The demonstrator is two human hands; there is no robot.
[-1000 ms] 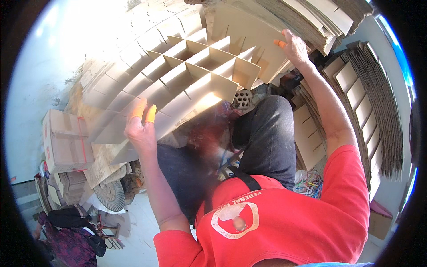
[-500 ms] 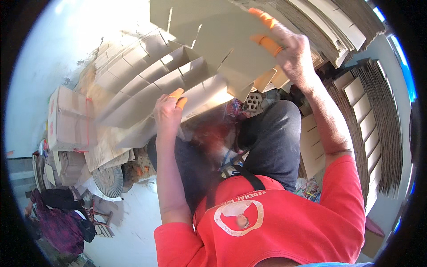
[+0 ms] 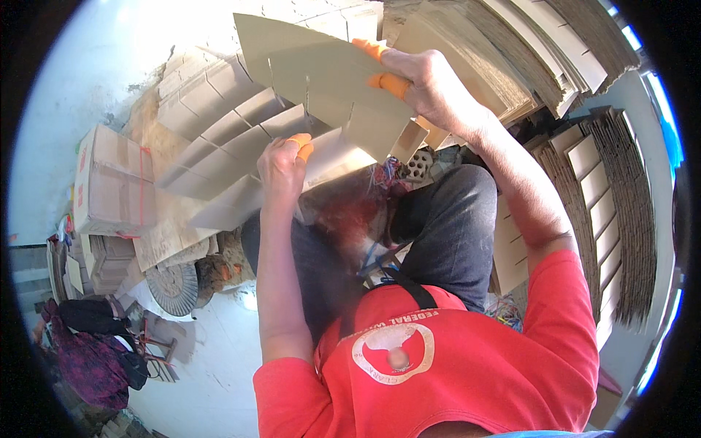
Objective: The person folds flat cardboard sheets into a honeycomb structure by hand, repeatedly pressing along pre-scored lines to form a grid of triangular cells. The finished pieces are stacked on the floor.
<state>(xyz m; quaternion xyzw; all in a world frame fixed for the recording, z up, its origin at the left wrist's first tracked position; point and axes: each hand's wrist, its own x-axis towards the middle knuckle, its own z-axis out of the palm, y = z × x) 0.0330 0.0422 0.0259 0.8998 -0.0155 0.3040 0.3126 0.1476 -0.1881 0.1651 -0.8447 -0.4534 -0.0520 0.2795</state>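
Note:
My right hand [image 3: 438, 87], with orange finger covers on its thumb and a finger, pinches the right end of a slotted cardboard sheet [image 3: 328, 80]. That sheet is tilted above a cardboard divider grid [image 3: 234, 135] made of several upright crossed strips. At the grid's near right corner, my left hand [image 3: 281, 164], also with orange finger covers, is closed on a cardboard strip [image 3: 325, 155]. The sheet's slots point down toward the strips. Whether any slot meets a strip, I cannot tell.
A wooden board [image 3: 164, 237] bears the grid. A taped carton [image 3: 113, 182] stands at the left. Cardboard stacks [image 3: 467, 58] lie at the far right, with more slotted sheets [image 3: 602, 208] beside my right arm. A hollow brick [image 3: 418, 166] sits beyond my knee. A person [image 3: 87, 350] is at the lower left.
My right hand has brought the sheet left and lower over the grid. My left hand has shifted slightly right and stays closed on the strip.

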